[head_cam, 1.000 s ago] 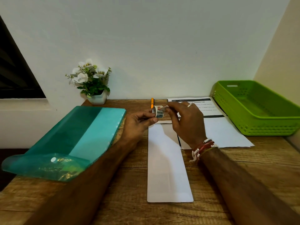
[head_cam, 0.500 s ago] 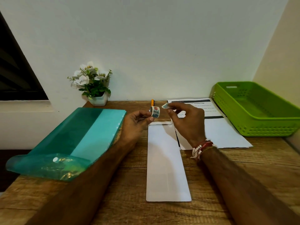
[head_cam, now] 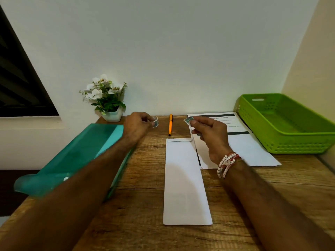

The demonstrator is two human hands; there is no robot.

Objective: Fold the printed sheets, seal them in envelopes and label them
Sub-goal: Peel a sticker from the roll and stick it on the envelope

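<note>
Envelope [head_cam: 186, 182] lies flat mid-counter [head_cam: 145, 178], its flap toward the far edge, with printed sheets [head_cam: 250, 149] just to its right. Left hand [head_cam: 137, 125] pinches a small sticker roll [head_cam: 155, 122] near the far edge. Right hand [head_cam: 210, 134] pinches a loose sticker [head_cam: 187, 120] above the sheets. Pen [head_cam: 170, 125] lies between the hands.

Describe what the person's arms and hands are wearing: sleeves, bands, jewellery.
Both forearms are bare, with no sleeves in view. The right hand has bands at its wrist: a white bead bracelet and red thread bands beside it. The left hand shows nothing worn at its wrist. Rings cannot be made out.
</note>
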